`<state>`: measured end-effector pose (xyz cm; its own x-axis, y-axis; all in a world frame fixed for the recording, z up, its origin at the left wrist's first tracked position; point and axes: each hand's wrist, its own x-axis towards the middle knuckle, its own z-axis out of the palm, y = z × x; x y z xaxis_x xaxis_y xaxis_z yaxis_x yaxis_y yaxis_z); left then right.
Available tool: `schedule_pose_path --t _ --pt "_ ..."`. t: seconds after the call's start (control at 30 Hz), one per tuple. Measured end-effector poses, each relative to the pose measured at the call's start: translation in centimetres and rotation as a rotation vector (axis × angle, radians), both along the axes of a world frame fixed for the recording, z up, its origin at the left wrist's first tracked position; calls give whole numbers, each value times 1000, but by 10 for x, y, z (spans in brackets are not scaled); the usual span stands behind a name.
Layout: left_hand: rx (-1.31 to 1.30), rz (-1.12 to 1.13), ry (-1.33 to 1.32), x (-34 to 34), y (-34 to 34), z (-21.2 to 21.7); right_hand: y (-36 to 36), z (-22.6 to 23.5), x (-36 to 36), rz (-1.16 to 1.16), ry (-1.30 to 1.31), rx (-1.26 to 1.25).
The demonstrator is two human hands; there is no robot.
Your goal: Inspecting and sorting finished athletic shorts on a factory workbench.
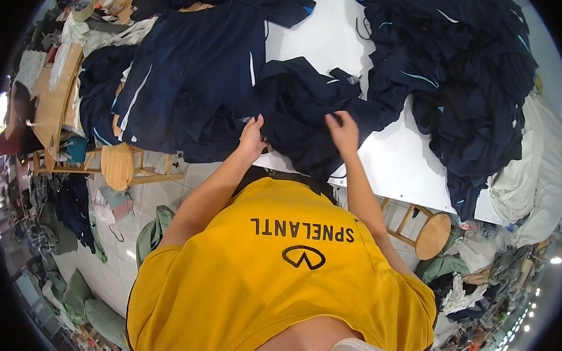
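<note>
A crumpled navy garment (300, 109) lies bunched in front of me at the near edge of the white table (344, 42), partly hanging over it. At its left side my left hand (252, 139) is closed, with thumb and fingers on the cloth. On the right part of the same garment, my right hand (344, 134) has its fingers curled in a pinch on the fabric; the fingertips are small and hard to make out. To the left, a larger navy garment (192, 73) with white side stripes is spread out, touching the bunched one.
A big heap of navy garments (457, 55) with light-blue trim covers the table's right side. White cloth (531, 171) hangs beyond it. Wooden stools stand at left (117, 167) and right (432, 236). A wooden table (55, 100) is at far left, and cloth piles (79, 297) lie on the floor.
</note>
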<state>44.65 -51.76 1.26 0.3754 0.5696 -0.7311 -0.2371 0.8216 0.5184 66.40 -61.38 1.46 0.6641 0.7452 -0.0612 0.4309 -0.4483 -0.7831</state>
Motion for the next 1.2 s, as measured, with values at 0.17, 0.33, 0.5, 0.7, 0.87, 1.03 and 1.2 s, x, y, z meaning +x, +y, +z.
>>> schedule_pose_path --t 0.17,0.33,0.5,0.7,0.87,1.03,1.2 --pt "-68 -15 -33 -10 -2 -1 -19 6 27 -264 668 184" --pt "-105 -60 -128 -8 -4 -6 -35 14 11 -148 805 251" --pt "-86 20 -189 -10 -5 0 -45 14 -13 -108 914 288" --pt "-71 38 -198 -15 -9 16 -45 32 -21 -323 1137 364" --pt "50 100 -338 -22 -8 4 -46 35 -12 -230 1106 408" --pt "-32 66 -452 -26 -9 14 -45 49 -24 18 1038 340" --pt "-5 62 -382 -25 -12 12 -48 41 -37 93 1001 262"
